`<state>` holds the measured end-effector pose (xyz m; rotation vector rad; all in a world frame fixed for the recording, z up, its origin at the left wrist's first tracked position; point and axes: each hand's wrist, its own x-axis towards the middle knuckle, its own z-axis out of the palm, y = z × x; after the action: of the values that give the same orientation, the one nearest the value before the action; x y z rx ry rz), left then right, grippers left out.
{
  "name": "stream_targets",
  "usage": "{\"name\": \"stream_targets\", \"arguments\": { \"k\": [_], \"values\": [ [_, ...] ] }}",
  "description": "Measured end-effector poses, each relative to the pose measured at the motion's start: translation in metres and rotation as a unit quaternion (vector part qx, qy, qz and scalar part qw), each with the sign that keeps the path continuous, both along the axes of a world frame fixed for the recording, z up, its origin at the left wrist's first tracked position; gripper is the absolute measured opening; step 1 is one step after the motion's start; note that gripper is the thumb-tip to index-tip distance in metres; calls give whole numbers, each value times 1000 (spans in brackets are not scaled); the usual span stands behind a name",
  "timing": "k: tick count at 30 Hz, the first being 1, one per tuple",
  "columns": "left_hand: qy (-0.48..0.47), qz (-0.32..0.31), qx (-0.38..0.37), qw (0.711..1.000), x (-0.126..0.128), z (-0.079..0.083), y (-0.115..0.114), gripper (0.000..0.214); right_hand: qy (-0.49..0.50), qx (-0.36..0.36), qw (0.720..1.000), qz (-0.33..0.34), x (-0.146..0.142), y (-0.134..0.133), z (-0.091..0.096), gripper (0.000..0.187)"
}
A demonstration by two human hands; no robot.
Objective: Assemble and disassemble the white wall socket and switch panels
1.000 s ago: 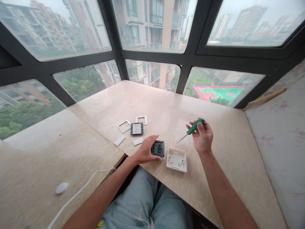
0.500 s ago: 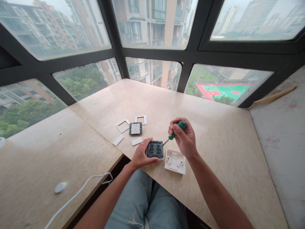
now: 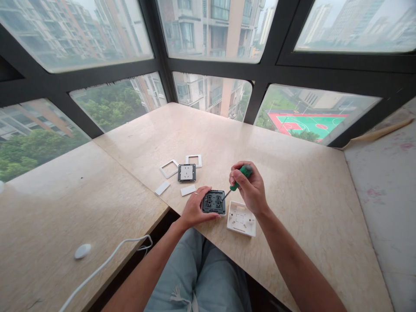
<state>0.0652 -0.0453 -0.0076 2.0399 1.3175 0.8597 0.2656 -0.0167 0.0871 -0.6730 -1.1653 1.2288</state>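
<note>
My left hand (image 3: 197,208) grips a black switch plate (image 3: 213,203) by its left side, thumb along the near edge and fingers at the far edge. A white edge shows beneath the plate. In my right hand (image 3: 248,186) is a green-handled screwdriver (image 3: 243,177), slanting down to the left. Its tip meets the right part of the plate; whether it sits in a screw is too small to tell. Close by on the right lies a white mounting box (image 3: 241,219), open side up.
Beyond my left hand lie a wall socket (image 3: 186,173), two white frames (image 3: 169,169) and two white cover strips (image 3: 162,187). A white cable (image 3: 107,264) and a round white disc (image 3: 82,251) are at the left. The tabletop edge (image 3: 156,223) has a dark gap below.
The view has shifted slightly. The screwdriver handle has tilted a little, its tip staying at the right side of the switch plate. Both hands keep their hold.
</note>
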Motion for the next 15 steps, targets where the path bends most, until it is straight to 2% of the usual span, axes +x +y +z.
{"name": "stream_targets", "arguments": {
  "k": [6, 15],
  "values": [
    [6, 3, -5, 1000, 0, 0, -1, 93, -18, 21, 999, 19, -1, -2, 0, 18],
    [15, 3, 4, 1000, 0, -2, 0, 93, -121, 107, 983, 82, -1, -18, 6, 19]
  ]
}}
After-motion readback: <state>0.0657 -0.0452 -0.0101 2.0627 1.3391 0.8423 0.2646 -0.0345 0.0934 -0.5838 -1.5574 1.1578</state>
